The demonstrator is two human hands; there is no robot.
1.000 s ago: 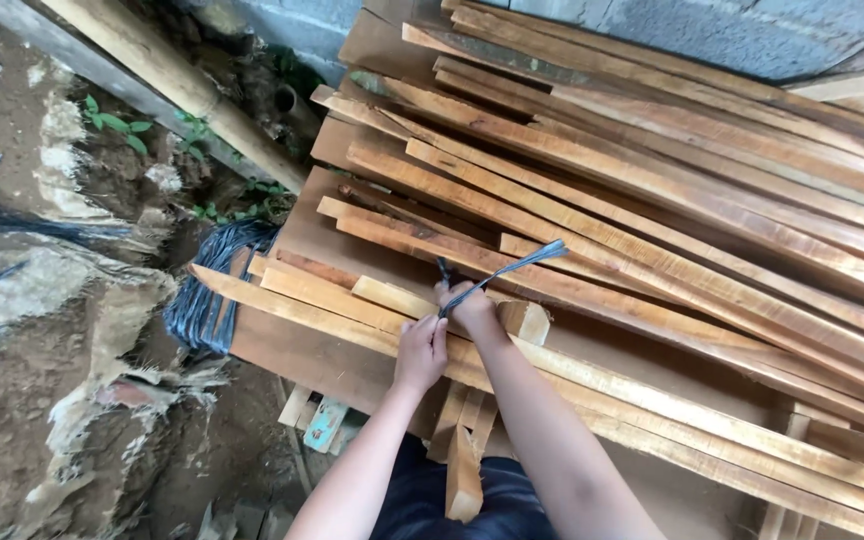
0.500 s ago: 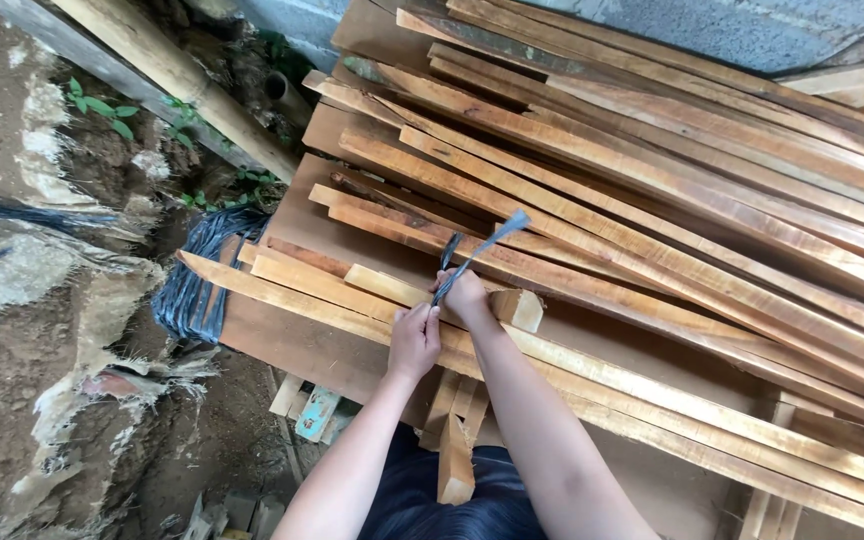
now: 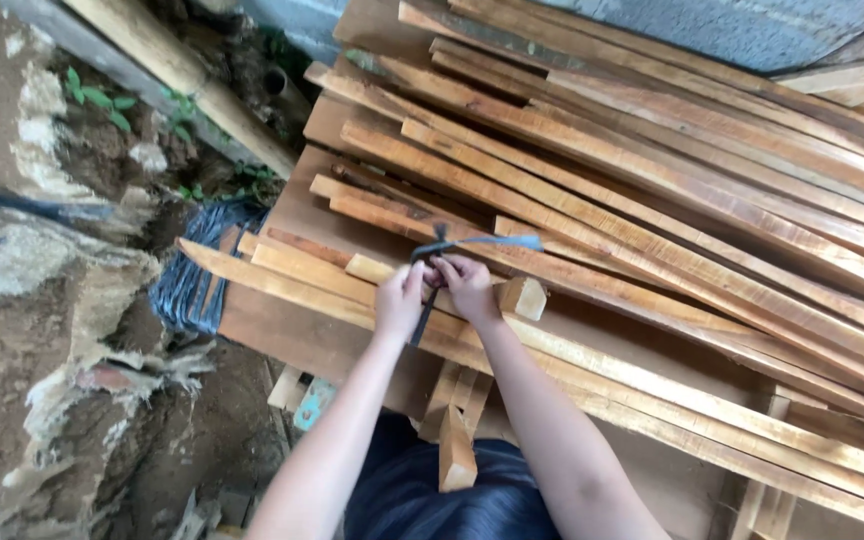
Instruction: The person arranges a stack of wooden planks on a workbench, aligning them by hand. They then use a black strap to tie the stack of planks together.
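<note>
Both hands meet over a pile of long wooden slats (image 3: 652, 200). My left hand (image 3: 400, 298) and my right hand (image 3: 468, 285) pinch a dark grey strap (image 3: 482, 243) between them. One end of the strap sticks out to the right above the slats; another end hangs down between my hands. The strap passes around a few pale slats (image 3: 302, 270) at the near edge of the pile. A short wooden block (image 3: 524, 297) lies just right of my right hand.
A bundle of dark grey straps (image 3: 187, 285) hangs off the left end of the pile. A thick beam (image 3: 182, 75) lies at the upper left over dirt and rough concrete. Short offcuts (image 3: 455, 450) stand below the pile near my lap.
The strap's free end has dropped from pointing up and right to lying nearly level. My hands have drawn closer together around it.
</note>
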